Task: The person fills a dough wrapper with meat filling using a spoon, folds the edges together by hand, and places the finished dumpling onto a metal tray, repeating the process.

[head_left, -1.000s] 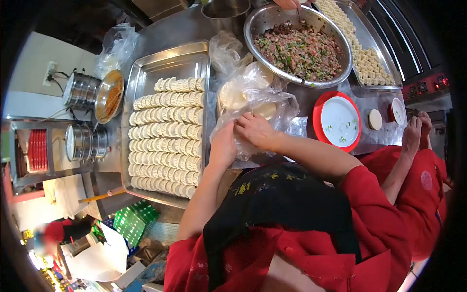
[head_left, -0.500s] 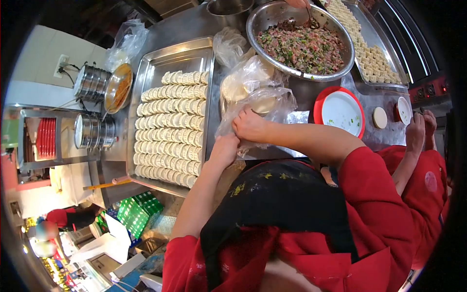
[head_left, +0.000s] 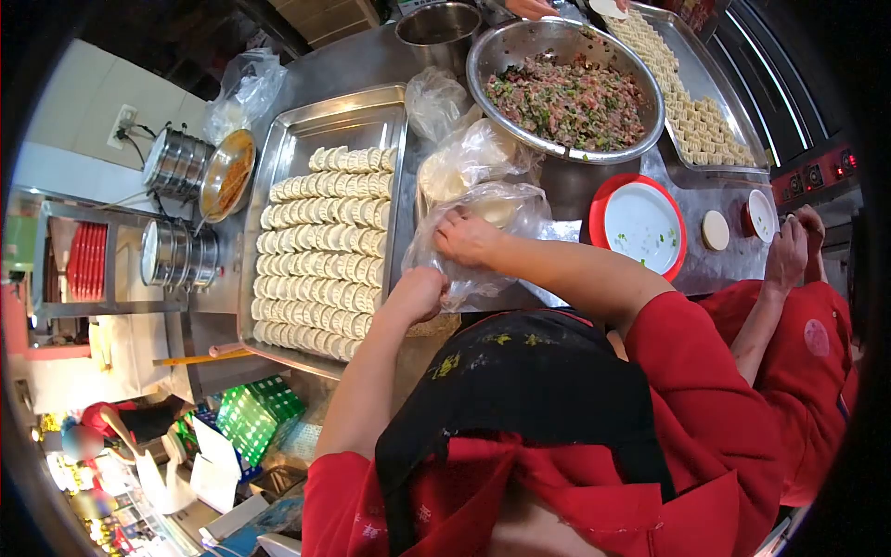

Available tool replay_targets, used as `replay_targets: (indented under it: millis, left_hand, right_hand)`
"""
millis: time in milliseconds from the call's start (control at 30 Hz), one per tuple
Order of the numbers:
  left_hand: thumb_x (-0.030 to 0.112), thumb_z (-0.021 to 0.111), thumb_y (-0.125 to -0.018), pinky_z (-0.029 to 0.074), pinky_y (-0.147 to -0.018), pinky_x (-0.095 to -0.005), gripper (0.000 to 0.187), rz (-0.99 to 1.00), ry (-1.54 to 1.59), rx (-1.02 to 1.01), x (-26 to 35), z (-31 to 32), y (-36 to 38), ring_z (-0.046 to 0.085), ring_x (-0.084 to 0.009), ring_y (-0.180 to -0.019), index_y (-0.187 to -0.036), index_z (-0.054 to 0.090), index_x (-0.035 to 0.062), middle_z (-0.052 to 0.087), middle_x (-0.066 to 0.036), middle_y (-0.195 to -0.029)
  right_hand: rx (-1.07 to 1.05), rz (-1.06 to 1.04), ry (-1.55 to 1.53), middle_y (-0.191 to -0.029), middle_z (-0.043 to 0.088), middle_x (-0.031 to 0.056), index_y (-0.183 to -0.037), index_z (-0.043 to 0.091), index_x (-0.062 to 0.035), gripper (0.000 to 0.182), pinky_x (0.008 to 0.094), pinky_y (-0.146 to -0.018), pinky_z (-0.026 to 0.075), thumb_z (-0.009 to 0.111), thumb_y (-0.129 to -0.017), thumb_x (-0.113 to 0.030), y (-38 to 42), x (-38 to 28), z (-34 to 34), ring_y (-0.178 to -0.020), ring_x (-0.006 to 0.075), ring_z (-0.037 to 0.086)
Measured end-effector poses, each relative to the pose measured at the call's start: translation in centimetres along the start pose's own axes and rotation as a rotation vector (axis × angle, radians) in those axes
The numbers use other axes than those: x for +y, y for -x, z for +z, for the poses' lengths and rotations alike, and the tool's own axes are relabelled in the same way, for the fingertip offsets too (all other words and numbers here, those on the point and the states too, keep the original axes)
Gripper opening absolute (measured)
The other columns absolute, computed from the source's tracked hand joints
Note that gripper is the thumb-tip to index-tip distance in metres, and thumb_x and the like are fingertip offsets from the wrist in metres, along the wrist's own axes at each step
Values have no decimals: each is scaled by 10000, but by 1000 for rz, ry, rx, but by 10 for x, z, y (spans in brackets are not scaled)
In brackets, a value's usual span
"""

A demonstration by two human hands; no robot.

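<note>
My left hand (head_left: 417,293) is closed in a fist at the near left edge of a clear plastic bag (head_left: 524,199), gripping its film. A little farther away, my right hand (head_left: 467,238) is bent over the same bag with its fingers closed on the film. Round pale dough wrappers (head_left: 502,213) show through the plastic. Just behind lies a second clear bag (head_left: 478,148), also with pale rounds inside. To the left of my hands stands a metal tray (head_left: 311,110) with rows of pleated dumplings (head_left: 320,241).
Behind the bags is a steel bowl (head_left: 656,116) of meat filling, with a person's hand (head_left: 531,8) at its far rim. A red-rimmed plate (head_left: 640,227) stands on the right. Beyond it are a co-worker's hands (head_left: 794,243) and another dumpling tray (head_left: 738,102).
My two hands have drawn slightly apart on the bag. At the bowl, the other person's hand and the spoon have left the filling. The view has shifted a little.
</note>
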State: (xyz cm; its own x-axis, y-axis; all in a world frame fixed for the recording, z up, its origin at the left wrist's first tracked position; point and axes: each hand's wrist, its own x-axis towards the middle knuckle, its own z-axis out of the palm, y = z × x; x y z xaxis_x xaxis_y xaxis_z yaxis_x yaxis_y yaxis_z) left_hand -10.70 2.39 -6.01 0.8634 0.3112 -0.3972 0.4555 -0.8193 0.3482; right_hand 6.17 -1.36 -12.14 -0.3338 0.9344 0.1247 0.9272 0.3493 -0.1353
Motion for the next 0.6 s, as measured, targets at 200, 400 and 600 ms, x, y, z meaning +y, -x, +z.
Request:
replay_targets:
  millis: [200, 400, 600]
  left_hand:
    - [28, 584, -671, 475, -670, -412, 107, -26, 234, -180, 23, 1, 8, 608, -370, -741, -762, 641, 27, 626, -201, -752]
    - [-19, 541, -752, 488, -652, -331, 173, 73, 505, 254, 34, -22, 11, 628, -260, -693, -854, 668, 36, 638, -138, -737]
    - [33, 572, -793, 480, -618, -284, 110, 34, 641, 581, 44, -30, -33, 612, -166, -705, -853, 664, 30, 654, -84, -839]
  right_hand:
    - [-211, -30, 146, -1036, 628, 204, -1025, 624, 28, 307, 445, -818, 499, 499, -814, -157, -1, -14, -32, -947, 368, 595]
    - [149, 254, -570, -835, 665, 161, -951, 657, 27, 233, 386, -655, 502, 558, -774, -87, 12, -4, -5, -767, 287, 616]
    - [233, 738, -1343, -747, 621, 36, -972, 634, 39, 191, 293, -602, 457, 567, -845, -88, 45, 0, -62, -683, 101, 557]
